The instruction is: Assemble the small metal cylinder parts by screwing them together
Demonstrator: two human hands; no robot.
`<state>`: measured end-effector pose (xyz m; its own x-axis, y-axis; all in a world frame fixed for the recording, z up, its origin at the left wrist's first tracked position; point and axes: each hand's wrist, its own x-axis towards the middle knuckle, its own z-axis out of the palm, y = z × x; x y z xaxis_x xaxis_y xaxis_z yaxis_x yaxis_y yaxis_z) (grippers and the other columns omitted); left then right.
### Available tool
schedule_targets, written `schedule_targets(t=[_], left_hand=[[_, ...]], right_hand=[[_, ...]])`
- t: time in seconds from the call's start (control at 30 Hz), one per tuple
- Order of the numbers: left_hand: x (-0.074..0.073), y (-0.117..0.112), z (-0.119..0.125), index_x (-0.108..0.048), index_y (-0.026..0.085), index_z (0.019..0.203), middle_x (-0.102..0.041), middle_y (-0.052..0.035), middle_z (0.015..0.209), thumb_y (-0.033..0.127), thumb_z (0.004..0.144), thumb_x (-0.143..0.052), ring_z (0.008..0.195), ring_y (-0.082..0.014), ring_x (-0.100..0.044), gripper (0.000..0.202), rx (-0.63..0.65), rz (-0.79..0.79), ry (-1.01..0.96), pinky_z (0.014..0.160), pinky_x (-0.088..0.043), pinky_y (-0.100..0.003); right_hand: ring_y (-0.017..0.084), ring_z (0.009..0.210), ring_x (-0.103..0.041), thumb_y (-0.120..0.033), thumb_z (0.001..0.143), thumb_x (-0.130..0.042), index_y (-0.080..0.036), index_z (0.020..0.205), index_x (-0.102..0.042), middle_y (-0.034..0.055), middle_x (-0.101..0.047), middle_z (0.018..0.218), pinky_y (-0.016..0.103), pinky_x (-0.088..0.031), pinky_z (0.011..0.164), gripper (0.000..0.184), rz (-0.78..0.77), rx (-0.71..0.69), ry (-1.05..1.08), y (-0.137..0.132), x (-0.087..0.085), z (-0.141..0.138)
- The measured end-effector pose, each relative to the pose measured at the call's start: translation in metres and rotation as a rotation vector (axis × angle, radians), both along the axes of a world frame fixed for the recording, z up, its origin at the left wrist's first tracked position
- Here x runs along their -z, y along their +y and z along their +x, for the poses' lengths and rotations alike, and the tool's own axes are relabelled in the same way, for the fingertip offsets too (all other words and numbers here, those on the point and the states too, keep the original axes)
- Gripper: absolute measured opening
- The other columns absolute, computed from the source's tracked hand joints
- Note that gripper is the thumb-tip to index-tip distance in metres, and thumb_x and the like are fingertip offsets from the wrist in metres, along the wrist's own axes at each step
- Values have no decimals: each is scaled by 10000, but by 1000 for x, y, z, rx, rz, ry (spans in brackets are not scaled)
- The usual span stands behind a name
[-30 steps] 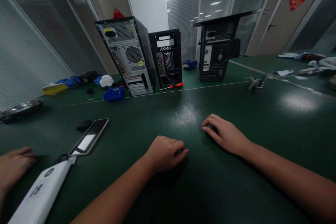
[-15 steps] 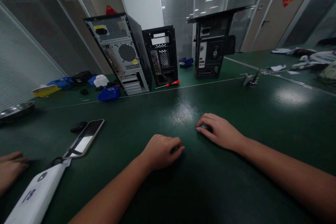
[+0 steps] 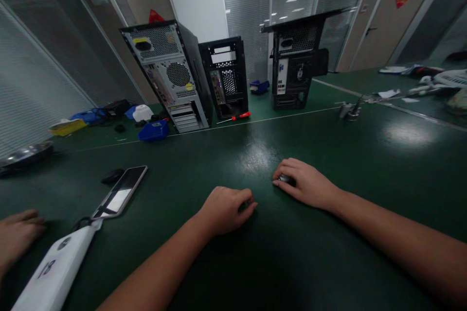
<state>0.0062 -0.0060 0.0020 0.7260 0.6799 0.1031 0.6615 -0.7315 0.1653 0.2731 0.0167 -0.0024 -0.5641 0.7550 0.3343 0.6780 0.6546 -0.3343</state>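
Observation:
My left hand [image 3: 226, 210] rests on the green tabletop [image 3: 204, 165] with its fingers curled under and the thumb alongside. A dark gap shows between thumb and forefinger, and no object is visible in it. To its right, my right hand [image 3: 304, 182] also lies on the table, fingers bent and thumb tucked below them. Something greyish [image 3: 285, 179] shows between that thumb and the fingers; whether it is a small object or the table's sheen is unclear. The two hands are apart. Beyond them lies a screwdriver [image 3: 241, 116] with a red handle, in front of a black computer case.
Three computer cases stand at the back: a grey one [image 3: 178, 75], a black one [image 3: 224, 77] and another black one [image 3: 292, 68]. A phone [image 3: 122, 192], a black mouse [image 3: 113, 176] and a white power bank-like block [image 3: 54, 267] lie left, near another person's hand [image 3: 18, 233].
The view has shifted slightly, so items on the left sit a little further right. Both my hands stay in place on the table.

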Motion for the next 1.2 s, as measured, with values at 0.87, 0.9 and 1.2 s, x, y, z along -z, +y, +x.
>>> schedule_targets(t=[0.87, 0.9, 1.2], left_hand=[[0, 1, 0, -575, 222, 942, -631, 24, 733, 354, 953, -477, 598, -127, -558, 164, 2, -11, -6, 559, -323, -249], [0, 1, 0, -575, 221, 938, -630, 22, 727, 355, 952, -477, 596, -128, -557, 167, -1, -9, -3, 557, -320, -249], [-1, 0, -1, -580, 223, 947, -641, 20, 738, 356, 953, -476, 602, -129, -567, 169, -6, -9, 5, 561, -326, -254]], right_hand=[[200, 869, -612, -342, 963, -423, -234, 1075, -577, 52, -663, 1015, 373, -470, 780, 218, -43, 150, 79, -2, -1, -2], [203, 875, -615, -337, 961, -426, -234, 1089, -575, 54, -664, 1026, 376, -476, 783, 221, -37, 156, 85, -2, -1, -3], [189, 975, -607, -275, 977, -384, -229, 1128, -581, 72, -634, 1078, 358, -494, 856, 253, 13, 59, 170, -2, -1, -2]])
